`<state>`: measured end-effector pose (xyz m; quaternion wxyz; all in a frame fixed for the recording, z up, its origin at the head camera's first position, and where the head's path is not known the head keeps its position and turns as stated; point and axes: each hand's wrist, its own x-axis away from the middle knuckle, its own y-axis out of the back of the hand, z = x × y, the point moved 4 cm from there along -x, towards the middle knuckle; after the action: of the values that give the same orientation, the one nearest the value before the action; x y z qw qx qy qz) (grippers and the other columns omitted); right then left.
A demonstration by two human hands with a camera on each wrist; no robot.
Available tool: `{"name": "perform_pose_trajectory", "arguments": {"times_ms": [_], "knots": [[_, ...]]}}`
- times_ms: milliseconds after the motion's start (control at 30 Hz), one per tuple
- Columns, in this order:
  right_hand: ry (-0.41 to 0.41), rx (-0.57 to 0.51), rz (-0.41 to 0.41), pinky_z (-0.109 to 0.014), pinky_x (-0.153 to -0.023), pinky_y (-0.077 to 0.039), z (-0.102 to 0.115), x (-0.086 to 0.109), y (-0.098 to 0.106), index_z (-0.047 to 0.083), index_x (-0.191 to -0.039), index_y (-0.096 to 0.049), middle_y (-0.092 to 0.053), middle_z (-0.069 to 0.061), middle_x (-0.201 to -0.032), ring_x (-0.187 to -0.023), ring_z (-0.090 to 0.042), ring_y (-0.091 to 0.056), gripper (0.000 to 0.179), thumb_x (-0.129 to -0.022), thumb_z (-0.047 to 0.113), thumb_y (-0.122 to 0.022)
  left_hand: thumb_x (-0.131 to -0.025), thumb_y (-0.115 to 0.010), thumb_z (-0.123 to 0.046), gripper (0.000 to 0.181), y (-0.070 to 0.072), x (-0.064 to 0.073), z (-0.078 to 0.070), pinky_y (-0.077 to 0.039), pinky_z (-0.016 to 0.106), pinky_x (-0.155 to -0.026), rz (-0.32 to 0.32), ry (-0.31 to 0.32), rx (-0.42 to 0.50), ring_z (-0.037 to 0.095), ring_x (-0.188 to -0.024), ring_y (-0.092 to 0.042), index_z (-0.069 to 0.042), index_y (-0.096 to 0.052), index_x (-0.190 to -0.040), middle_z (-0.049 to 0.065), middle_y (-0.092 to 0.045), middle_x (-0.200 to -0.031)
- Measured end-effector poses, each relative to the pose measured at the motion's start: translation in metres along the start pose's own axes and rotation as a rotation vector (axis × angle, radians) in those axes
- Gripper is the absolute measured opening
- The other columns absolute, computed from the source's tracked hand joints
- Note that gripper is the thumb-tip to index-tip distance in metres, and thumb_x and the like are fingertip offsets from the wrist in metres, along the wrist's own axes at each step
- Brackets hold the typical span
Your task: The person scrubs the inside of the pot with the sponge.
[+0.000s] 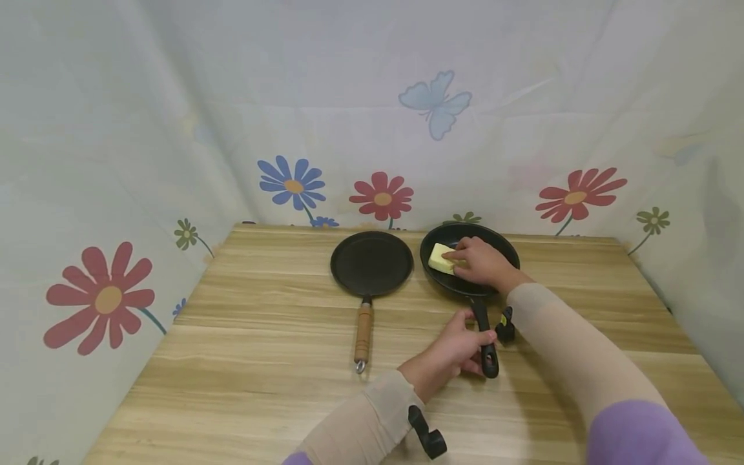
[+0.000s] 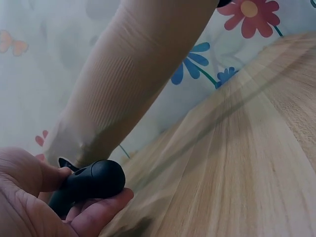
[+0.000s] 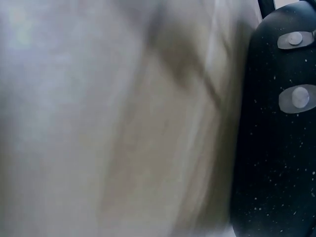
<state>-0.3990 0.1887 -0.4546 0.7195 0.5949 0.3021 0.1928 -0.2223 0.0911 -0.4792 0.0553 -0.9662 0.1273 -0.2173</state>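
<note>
A deep black frying pan (image 1: 506,248) stands at the back of the table, its handle pointing toward me. My left hand (image 1: 456,345) grips the black handle (image 1: 481,316), thumb on top and fingers beneath; the handle's rounded end (image 2: 106,178) shows between thumb and fingers in the left wrist view. Inside the pan, my right hand (image 1: 484,261) holds a pale yellow sponge (image 1: 440,257) against the left part of the inner surface. The right wrist view shows the pan's speckled dark side (image 3: 274,163) and its rivets, but neither the right hand nor the sponge.
Left of the frying pan lies a flat black griddle pan (image 1: 372,261) with a wooden handle (image 1: 363,332). Both pans rest on a wood-grain table (image 1: 261,349). A flower-printed cloth (image 1: 325,110) hangs behind the table and along its sides.
</note>
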Motion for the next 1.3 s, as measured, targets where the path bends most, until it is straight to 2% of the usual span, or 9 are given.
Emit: {"name": "perform_pose_trajectory", "arguments": {"times_ms": [300,600,833,967,1200,1300], "knots": [[-0.054,0.045,0.043,-0.052,-0.094,-0.049,-0.008,-0.005,0.003,0.015,-0.13,-0.071,-0.063,-0.019,-0.121,-0.109,-0.037,-0.057,0.039,-0.091,0.019,-0.066,-0.098,-0.066,-0.009,0.033,-0.001,0.0,-0.001,-0.052,0.032,-0.039,-0.008,-0.01,-0.029,0.018,-0.05,-0.059,-0.019,-0.046,-0.122,0.009,-0.068,-0.079],[-0.068,0.095,0.065,-0.054,-0.091,-0.049,-0.018,-0.007,0.004,0.014,-0.131,-0.07,-0.062,-0.02,-0.12,-0.106,-0.038,-0.056,0.04,-0.091,0.019,-0.066,-0.098,-0.065,-0.006,0.032,-0.002,0.003,-0.003,-0.055,0.038,-0.041,-0.029,-0.025,-0.025,0.019,-0.051,-0.059,-0.017,-0.046,-0.121,0.009,-0.065,-0.077],[-0.108,0.192,0.066,-0.051,-0.079,-0.049,-0.028,-0.009,0.005,0.012,-0.126,-0.072,-0.061,-0.018,-0.104,-0.09,-0.035,-0.055,0.039,-0.088,0.02,-0.067,-0.098,-0.065,-0.007,0.031,-0.002,0.004,-0.005,-0.054,0.036,-0.04,-0.044,-0.024,-0.036,0.019,-0.053,-0.059,-0.017,-0.047,-0.121,0.009,-0.065,-0.078],[-0.114,0.208,0.076,-0.051,-0.074,-0.048,-0.027,-0.008,0.012,0.009,-0.122,-0.074,-0.059,-0.017,-0.095,-0.085,-0.034,-0.054,0.038,-0.086,0.018,-0.067,-0.098,-0.065,-0.007,0.031,-0.003,0.004,-0.005,-0.054,0.036,-0.04,-0.051,-0.02,-0.034,0.019,-0.052,-0.059,-0.017,-0.047,-0.12,0.009,-0.064,-0.077],[-0.21,0.212,0.196,-0.053,-0.084,-0.048,-0.028,-0.005,0.02,0.005,-0.123,-0.072,-0.061,-0.019,-0.095,-0.092,-0.036,-0.054,0.038,-0.089,0.022,-0.067,-0.098,-0.066,-0.008,0.03,-0.002,0.004,-0.006,-0.056,0.038,-0.042,-0.049,-0.017,-0.049,0.019,-0.055,-0.061,-0.017,-0.048,-0.12,0.009,-0.064,-0.079],[-0.228,0.22,0.216,-0.056,-0.087,-0.048,-0.029,-0.005,0.022,0.004,-0.122,-0.072,-0.063,-0.022,-0.098,-0.096,-0.039,-0.055,0.038,-0.089,0.023,-0.067,-0.098,-0.067,-0.009,0.03,-0.001,0.003,-0.006,-0.056,0.038,-0.043,-0.053,-0.015,-0.054,0.019,-0.055,-0.061,-0.017,-0.048,-0.119,0.009,-0.065,-0.079]]}}
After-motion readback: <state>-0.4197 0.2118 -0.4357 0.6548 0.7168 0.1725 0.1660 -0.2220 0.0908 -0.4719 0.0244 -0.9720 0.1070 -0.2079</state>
